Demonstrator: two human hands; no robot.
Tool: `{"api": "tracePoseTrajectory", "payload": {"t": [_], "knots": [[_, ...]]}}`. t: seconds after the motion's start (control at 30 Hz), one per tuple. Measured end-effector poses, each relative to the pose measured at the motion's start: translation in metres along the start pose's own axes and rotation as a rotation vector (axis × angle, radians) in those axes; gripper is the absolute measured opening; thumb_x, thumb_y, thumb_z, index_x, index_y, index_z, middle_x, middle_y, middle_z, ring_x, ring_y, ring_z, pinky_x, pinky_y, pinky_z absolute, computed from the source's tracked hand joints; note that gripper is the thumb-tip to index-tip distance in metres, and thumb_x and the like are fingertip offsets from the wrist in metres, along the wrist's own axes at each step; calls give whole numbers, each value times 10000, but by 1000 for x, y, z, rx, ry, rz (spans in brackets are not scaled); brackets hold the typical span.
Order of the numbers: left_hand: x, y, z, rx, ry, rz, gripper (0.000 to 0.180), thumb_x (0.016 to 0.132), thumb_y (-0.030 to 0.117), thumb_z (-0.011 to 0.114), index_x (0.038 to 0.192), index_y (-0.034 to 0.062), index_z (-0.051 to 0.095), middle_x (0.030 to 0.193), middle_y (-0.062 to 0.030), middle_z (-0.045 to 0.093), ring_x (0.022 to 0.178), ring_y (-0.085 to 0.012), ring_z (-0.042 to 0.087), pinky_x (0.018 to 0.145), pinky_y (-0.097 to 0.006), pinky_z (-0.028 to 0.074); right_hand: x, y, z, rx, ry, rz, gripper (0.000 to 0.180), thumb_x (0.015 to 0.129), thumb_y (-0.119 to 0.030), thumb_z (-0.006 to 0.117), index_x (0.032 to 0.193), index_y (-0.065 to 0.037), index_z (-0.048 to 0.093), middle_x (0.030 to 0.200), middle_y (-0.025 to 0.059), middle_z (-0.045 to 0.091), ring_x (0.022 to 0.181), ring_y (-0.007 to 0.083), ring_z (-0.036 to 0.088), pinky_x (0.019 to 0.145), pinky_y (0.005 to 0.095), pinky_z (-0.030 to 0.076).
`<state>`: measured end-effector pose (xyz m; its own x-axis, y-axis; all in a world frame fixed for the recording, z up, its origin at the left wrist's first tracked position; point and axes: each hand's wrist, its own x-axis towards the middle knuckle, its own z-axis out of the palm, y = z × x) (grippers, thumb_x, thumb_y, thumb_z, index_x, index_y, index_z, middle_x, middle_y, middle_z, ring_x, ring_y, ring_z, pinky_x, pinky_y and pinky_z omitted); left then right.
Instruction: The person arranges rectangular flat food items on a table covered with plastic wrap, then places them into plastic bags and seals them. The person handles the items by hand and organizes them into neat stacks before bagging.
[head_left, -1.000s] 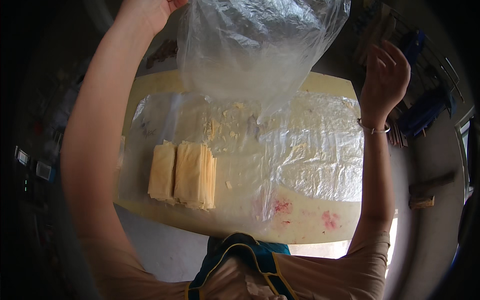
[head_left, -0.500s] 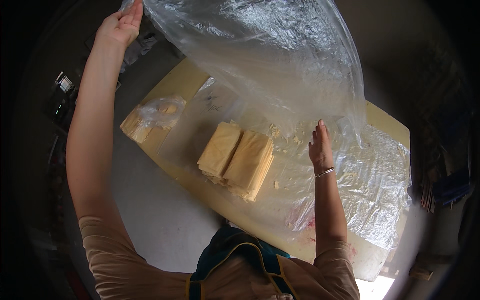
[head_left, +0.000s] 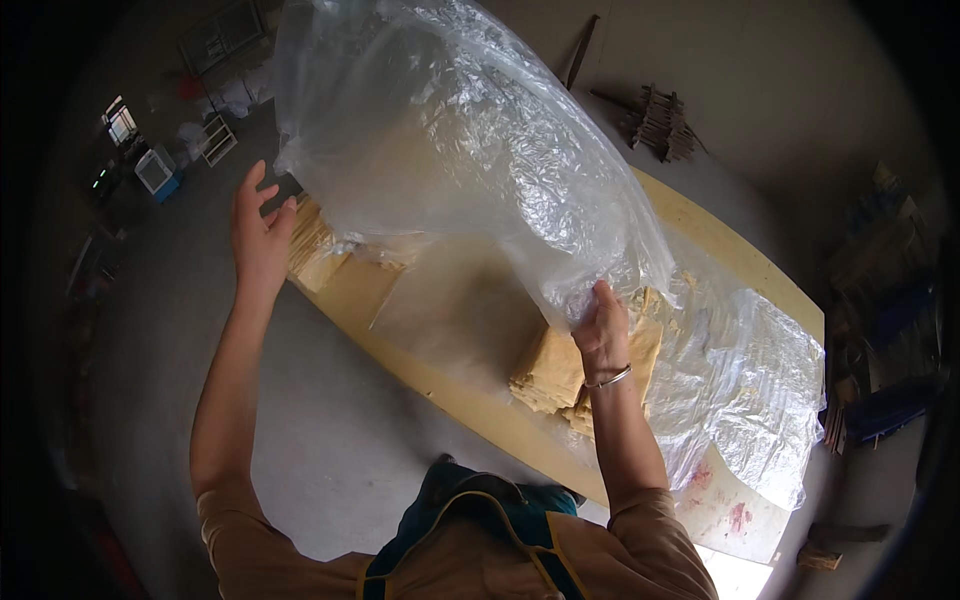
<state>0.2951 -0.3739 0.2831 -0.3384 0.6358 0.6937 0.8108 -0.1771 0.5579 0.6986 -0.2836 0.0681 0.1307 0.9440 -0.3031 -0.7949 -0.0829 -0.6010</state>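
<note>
A large clear plastic bag or sheet [head_left: 400, 140] billows over the far part of the table. My right hand [head_left: 603, 335] is closed on its lower edge, with a metal bangle at the wrist. Beneath that hand and wrist sit two side-by-side stacks of thin, pale-yellow folded sheets [head_left: 548, 370], partly hidden by the arm and the plastic. Off to the left, my left hand [head_left: 262, 235] is open beside the plastic's left corner, its fingers spread and curved around nothing.
Another pile of yellowish sheets [head_left: 318, 245] lies at the table's left end, partly behind the plastic. Crinkled clear film [head_left: 750, 360] covers the right side of the yellow table [head_left: 420, 375], with reddish stains near the edge. A wooden rack-like object [head_left: 662, 122] is near the far wall.
The left hand has come down and nearer, letting go of the plastic. My right hand has moved left and now grips its edge over the stacks. The view has shifted left.
</note>
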Motion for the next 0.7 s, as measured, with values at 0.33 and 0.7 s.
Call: {"api": "tracePoseTrajectory", "payload": {"t": [0.33,0.7], "knots": [[-170,8,101,-618,-584,-13,321,872,125,771,1141,-10,657,1043,-152,683,953,-268,679,837,-343,534,-181,104,69,223,-245,453,298,963,-52,594,1261,-67,592,1237,99,636,1200,233,585,990,520,492],[-166,-54,113,-979,-404,-1044,237,1041,185,554,914,17,663,848,-57,703,748,-208,693,696,-332,572,-94,116,19,70,-159,231,104,977,-24,597,1047,-70,659,949,54,697,816,178,654,704,324,539]]}}
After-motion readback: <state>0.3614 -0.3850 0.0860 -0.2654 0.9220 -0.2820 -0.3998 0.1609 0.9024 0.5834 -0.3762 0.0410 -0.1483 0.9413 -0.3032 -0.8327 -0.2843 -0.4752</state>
